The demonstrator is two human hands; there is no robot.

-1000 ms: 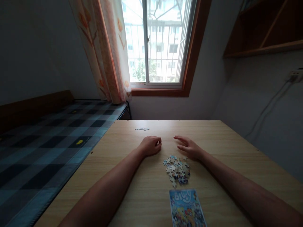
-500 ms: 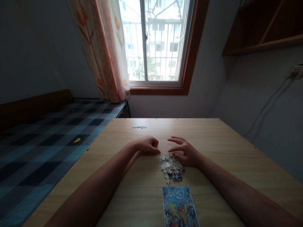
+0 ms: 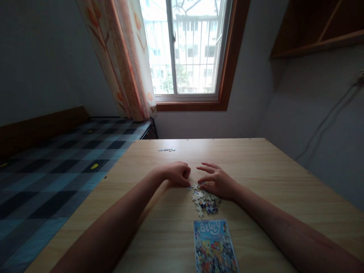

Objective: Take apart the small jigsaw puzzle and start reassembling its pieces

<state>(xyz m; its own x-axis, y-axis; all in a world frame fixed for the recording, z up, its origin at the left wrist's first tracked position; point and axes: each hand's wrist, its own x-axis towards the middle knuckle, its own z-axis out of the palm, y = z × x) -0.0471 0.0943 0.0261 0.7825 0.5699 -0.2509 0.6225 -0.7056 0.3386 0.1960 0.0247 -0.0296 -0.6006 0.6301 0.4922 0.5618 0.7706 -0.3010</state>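
A loose pile of jigsaw puzzle pieces (image 3: 202,198) lies on the table, many pale side up and some dark and coloured near its front. My left hand (image 3: 176,173) rests at the pile's far left edge, fingers curled in and thumb reaching toward the pieces; what its curled fingers hold, if anything, is hidden. Over the far right side of the pile, my right hand (image 3: 218,182) has its fingers stretched and apart, with the lower fingers at the top pieces. Nearer to me lies a blue picture sheet (image 3: 215,246) marked "BLUEY", with many cartoon figures.
A short row of joined puzzle pieces (image 3: 167,150) lies near the far edge of the wooden table (image 3: 250,159). To the left stands a bed with a checked cover (image 3: 71,163). A window (image 3: 196,57) with a curtain (image 3: 125,57) is ahead, and a wall shelf (image 3: 318,49) hangs right.
My right hand has moved slightly left over the pile, closer to my left hand. The left hand stays almost in place. The whole view has shifted up a little.
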